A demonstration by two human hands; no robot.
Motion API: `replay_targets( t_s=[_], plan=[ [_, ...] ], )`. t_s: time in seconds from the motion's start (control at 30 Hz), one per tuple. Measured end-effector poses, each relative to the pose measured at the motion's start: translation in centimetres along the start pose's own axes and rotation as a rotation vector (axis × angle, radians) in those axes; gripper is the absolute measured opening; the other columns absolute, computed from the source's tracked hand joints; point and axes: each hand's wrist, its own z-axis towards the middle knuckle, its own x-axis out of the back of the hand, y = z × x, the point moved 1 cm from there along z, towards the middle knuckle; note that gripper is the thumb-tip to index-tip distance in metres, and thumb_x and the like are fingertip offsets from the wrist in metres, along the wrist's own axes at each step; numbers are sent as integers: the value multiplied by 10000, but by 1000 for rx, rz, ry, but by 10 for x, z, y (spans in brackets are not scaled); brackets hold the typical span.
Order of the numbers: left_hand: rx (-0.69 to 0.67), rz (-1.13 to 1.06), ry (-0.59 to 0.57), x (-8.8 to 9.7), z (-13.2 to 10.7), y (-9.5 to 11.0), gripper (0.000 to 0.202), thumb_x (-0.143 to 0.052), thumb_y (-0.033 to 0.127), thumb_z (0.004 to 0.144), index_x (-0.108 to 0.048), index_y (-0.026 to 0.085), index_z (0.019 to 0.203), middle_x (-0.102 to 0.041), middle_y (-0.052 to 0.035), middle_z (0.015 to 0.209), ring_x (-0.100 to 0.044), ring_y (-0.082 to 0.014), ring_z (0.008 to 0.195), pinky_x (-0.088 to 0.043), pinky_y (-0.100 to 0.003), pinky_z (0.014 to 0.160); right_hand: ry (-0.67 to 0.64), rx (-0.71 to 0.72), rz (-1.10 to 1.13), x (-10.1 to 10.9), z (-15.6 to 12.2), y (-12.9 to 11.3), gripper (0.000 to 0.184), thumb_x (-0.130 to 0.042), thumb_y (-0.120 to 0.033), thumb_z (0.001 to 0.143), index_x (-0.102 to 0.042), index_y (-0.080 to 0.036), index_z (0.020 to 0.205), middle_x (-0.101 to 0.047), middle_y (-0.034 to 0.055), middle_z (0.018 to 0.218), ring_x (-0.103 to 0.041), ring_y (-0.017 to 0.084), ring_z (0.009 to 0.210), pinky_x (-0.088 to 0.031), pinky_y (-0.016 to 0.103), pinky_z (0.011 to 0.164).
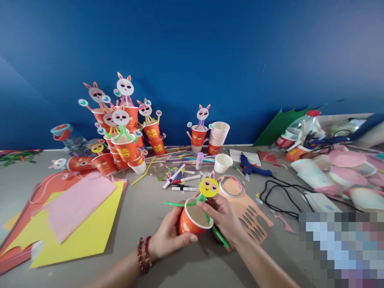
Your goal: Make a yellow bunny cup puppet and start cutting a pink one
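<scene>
My left hand (168, 234) is wrapped round an orange paper cup (191, 227), which tilts so its white rim and inside face me. Between the fingers of my right hand (224, 218) are the green straws (177, 204) at the cup's mouth. One straw sticks out to the left over the rim and another points down to the right. On top of them stands a round yellow paper face (209, 187) with pink patches, dark eyes and ears. How the straws are fixed inside the cup is hidden by my right fingers.
Finished rabbit-faced cups (123, 150) stand at the back left. Yellow paper (102, 232) lies left, markers (174, 176) ahead, cut orange card (255, 220) and a tape roll (230, 185) right. Beyond are a white cup (223, 163), a blue glue gun (255, 169) and its black cord (277, 191).
</scene>
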Motion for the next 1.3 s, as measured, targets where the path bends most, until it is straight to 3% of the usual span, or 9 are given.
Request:
replay_targets(
  t_s=[0.13,0.33,0.47,0.6,0.77,0.93,1.3],
  plan=[
    [5,-12,18,0,-1,-1,677,-768,465,787,-514,186,1350,-604,-169,1359,-593,-340,1222,-475,-447,1038,-11,19,20,2,1,4,417,-784,-533,775,-696,-183,985,-748,53,841,-711,228,778,-553,314,714],
    [52,-13,143,5,-3,-10,668,-779,456,777,-526,169,1324,-641,-153,1284,-619,-324,1140,-496,-429,988,-25,-10,5,7,1,6,404,-688,-550,862,-659,-219,1092,-730,57,896,-698,210,753,-566,280,639],
    [52,-8,181,9,-3,-14,633,-747,445,815,-511,187,1342,-638,-131,1279,-611,-304,1139,-493,-403,985,-71,-15,34,7,-1,2,414,-633,-559,900,-660,-215,1128,-730,94,1060,-709,238,932,-577,325,814],
    [65,13,183,11,-2,-14,596,-713,433,851,-496,178,1344,-617,-136,1304,-589,-299,1169,-474,-410,1015,-123,77,-56,7,-1,-2,450,-629,-540,910,-645,-232,1237,-677,116,1257,-645,274,1150,-500,404,1014],
    [33,-7,195,12,-1,-14,712,-691,421,872,-364,200,1464,-504,-148,1445,-446,-330,1356,-355,-459,1144,-172,110,-214,5,0,-3,610,-767,-451,822,-564,-219,1348,-621,141,1353,-632,301,1191,-524,422,996],
    [42,23,180,11,-2,-17,632,-658,409,901,-403,184,1433,-521,-143,1422,-479,-324,1308,-365,-475,1132,-114,169,-343,3,0,1,585,-773,-359,819,-563,-199,1342,-639,144,1335,-661,298,1145,-523,442,1007],
    [40,75,192,12,-3,-23,521,-642,409,911,-461,195,1350,-570,-124,1343,-521,-316,1246,-400,-484,1108,-73,224,-447,7,-1,12,558,-735,-378,853,-564,-205,1356,-612,146,1381,-602,330,1247,-519,466,1039]
  ],
)
